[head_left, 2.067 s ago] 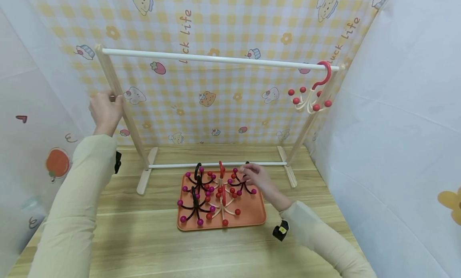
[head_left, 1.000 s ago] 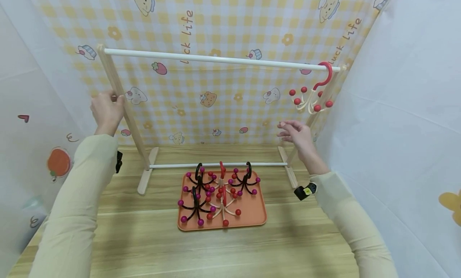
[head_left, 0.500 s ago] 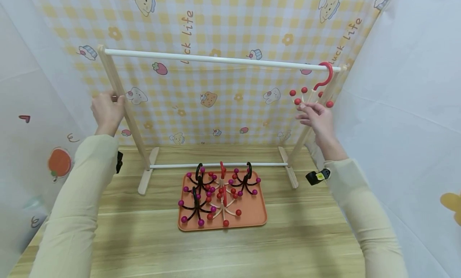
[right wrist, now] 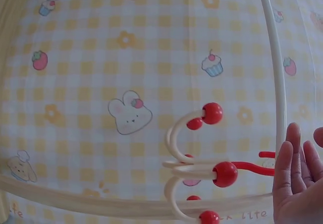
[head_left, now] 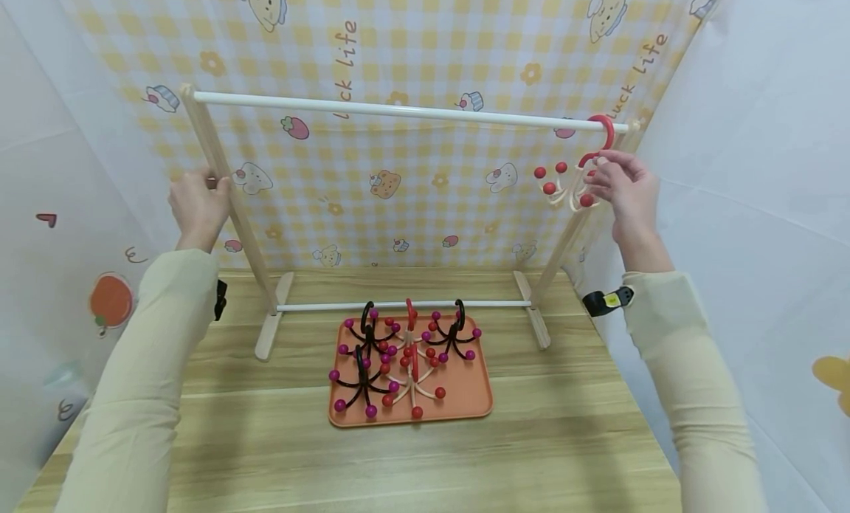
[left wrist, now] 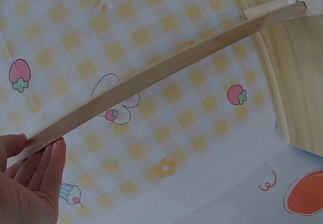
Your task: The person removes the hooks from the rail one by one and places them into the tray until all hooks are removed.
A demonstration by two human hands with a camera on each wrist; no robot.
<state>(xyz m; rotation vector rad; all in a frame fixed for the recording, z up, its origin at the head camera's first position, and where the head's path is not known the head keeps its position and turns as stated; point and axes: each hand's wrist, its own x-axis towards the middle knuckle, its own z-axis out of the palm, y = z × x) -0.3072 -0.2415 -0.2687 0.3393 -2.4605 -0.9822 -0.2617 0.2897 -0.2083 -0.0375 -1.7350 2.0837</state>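
My left hand [head_left: 195, 203] grips the left wooden post [head_left: 247, 240] of a small clothes rack; in the left wrist view the thumb and fingers [left wrist: 30, 183] lie on either side of the post [left wrist: 166, 72]. My right hand [head_left: 620, 188] is up at the right end of the white top bar [head_left: 398, 111]. Its straight fingers [right wrist: 298, 183] touch the red stem of a hook hanger [head_left: 571, 188] with cream arms and red balls [right wrist: 224, 174], which hangs from the bar [right wrist: 275, 57].
An orange tray [head_left: 474, 402] lies on the wooden table in front of the rack. It holds several hook hangers, black ones with purple balls [head_left: 361, 380] and cream ones with red balls [head_left: 415, 380]. Printed cloth walls close in behind and on both sides.
My right hand left the hangers on the tray empty, rose to the right and now reaches the hanger on the bar. The left hand has stayed on the post.
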